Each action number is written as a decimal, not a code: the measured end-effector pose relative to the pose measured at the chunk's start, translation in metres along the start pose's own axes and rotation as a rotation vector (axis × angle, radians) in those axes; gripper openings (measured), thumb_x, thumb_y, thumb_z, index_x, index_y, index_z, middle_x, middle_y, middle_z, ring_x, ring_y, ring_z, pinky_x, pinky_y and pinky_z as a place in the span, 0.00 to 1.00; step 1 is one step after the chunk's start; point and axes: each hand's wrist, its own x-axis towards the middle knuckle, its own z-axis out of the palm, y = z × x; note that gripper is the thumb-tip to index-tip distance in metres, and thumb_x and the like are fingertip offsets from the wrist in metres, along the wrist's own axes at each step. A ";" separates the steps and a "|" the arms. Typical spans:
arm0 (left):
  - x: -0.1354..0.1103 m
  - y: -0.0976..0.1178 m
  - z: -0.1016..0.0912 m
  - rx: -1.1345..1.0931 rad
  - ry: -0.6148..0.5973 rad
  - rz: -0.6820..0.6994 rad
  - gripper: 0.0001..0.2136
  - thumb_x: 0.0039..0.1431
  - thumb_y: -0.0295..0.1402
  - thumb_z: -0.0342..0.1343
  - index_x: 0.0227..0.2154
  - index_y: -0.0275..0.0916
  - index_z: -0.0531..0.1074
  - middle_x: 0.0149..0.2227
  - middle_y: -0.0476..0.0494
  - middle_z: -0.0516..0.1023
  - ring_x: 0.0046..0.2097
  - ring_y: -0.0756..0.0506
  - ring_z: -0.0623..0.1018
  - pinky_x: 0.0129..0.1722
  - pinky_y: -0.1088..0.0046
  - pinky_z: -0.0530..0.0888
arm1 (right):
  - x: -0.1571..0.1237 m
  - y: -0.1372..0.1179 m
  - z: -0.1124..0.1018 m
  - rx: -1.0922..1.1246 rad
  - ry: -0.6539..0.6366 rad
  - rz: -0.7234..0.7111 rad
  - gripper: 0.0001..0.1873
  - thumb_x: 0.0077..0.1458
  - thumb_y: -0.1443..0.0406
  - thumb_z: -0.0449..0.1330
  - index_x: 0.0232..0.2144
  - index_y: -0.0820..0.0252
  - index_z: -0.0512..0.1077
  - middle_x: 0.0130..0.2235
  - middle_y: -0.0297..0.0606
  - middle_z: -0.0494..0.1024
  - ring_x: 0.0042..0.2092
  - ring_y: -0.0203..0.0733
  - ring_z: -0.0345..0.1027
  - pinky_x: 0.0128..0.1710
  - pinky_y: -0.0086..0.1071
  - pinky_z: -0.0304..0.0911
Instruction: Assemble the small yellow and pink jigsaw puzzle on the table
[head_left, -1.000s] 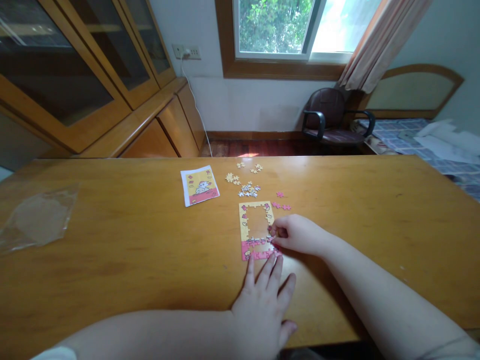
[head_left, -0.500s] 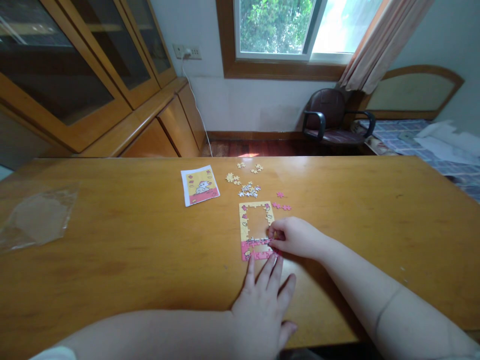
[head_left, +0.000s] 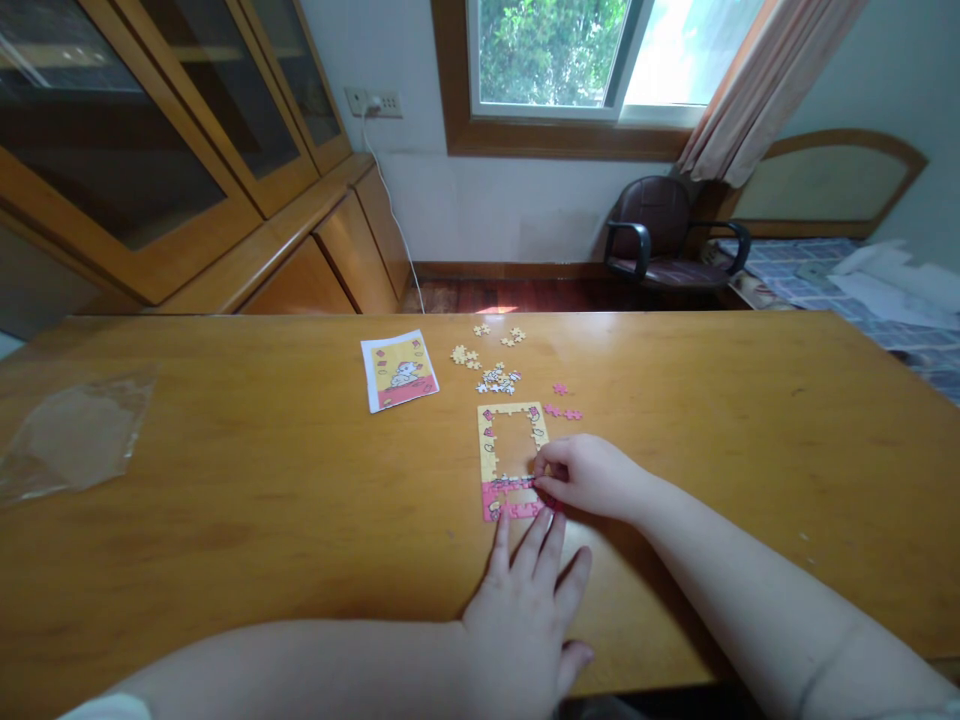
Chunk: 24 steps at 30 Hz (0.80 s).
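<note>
A small yellow and pink jigsaw puzzle (head_left: 496, 450) lies on the wooden table (head_left: 262, 480), its border assembled and its middle hollow. My right hand (head_left: 592, 475) rests at the puzzle's lower right edge, fingers pinched together on a pink puzzle piece. My left hand (head_left: 529, 615) lies flat on the table just below the puzzle, fingers spread, fingertips near its bottom edge. Loose pale pieces (head_left: 499, 380) and several pink pieces (head_left: 564, 411) lie beyond the puzzle.
A picture card (head_left: 399, 371) showing the puzzle image lies left of the loose pieces. A clear plastic bag (head_left: 71, 435) sits at the table's far left. A dark armchair (head_left: 660, 235) stands behind the table under the window; wooden cabinets line the left wall.
My right hand has shifted slightly left and down along the puzzle's lower right edge. My left hand has stayed put.
</note>
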 end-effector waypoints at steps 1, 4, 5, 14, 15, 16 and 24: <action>0.000 0.000 0.001 0.003 0.003 -0.002 0.33 0.61 0.49 0.47 0.65 0.44 0.50 0.68 0.30 0.39 0.68 0.34 0.41 0.60 0.36 0.39 | 0.000 0.000 0.001 -0.009 -0.002 0.002 0.05 0.50 0.65 0.58 0.28 0.55 0.75 0.25 0.31 0.75 0.27 0.32 0.63 0.27 0.25 0.52; 0.000 0.001 0.001 0.014 0.006 -0.001 0.33 0.60 0.50 0.47 0.65 0.44 0.50 0.68 0.31 0.39 0.68 0.34 0.40 0.60 0.36 0.39 | 0.002 0.002 0.003 -0.015 -0.010 0.002 0.05 0.50 0.65 0.58 0.27 0.55 0.75 0.25 0.31 0.75 0.26 0.32 0.63 0.27 0.26 0.52; 0.000 0.001 0.000 0.017 0.002 -0.001 0.33 0.60 0.50 0.47 0.65 0.44 0.50 0.68 0.31 0.39 0.68 0.34 0.40 0.60 0.36 0.39 | 0.002 0.002 0.003 -0.009 -0.015 0.003 0.05 0.50 0.65 0.58 0.27 0.56 0.75 0.25 0.31 0.75 0.26 0.32 0.62 0.27 0.26 0.52; 0.001 0.001 -0.002 0.044 -0.014 0.008 0.33 0.60 0.49 0.47 0.65 0.44 0.50 0.68 0.31 0.39 0.68 0.33 0.42 0.60 0.36 0.40 | 0.000 0.010 -0.006 0.068 0.077 -0.004 0.11 0.55 0.63 0.55 0.32 0.57 0.78 0.27 0.34 0.78 0.28 0.34 0.66 0.30 0.27 0.57; 0.000 0.001 -0.002 0.050 -0.012 0.006 0.33 0.60 0.49 0.47 0.65 0.44 0.50 0.68 0.32 0.39 0.68 0.33 0.42 0.60 0.36 0.39 | 0.000 0.010 -0.006 0.069 0.066 -0.043 0.11 0.55 0.64 0.55 0.32 0.57 0.78 0.29 0.35 0.79 0.30 0.35 0.68 0.32 0.27 0.59; 0.000 0.001 -0.001 0.054 -0.009 0.003 0.33 0.60 0.49 0.47 0.65 0.44 0.49 0.68 0.32 0.39 0.68 0.33 0.42 0.60 0.35 0.39 | 0.000 0.010 -0.006 0.073 0.041 -0.085 0.11 0.56 0.64 0.55 0.33 0.57 0.79 0.31 0.36 0.80 0.32 0.36 0.70 0.34 0.27 0.59; 0.000 0.001 -0.004 0.018 -0.023 -0.009 0.33 0.60 0.49 0.48 0.65 0.44 0.50 0.68 0.31 0.38 0.68 0.34 0.41 0.60 0.36 0.40 | 0.000 0.008 -0.006 0.068 -0.098 -0.167 0.12 0.57 0.64 0.55 0.35 0.57 0.79 0.36 0.37 0.81 0.36 0.38 0.72 0.37 0.27 0.61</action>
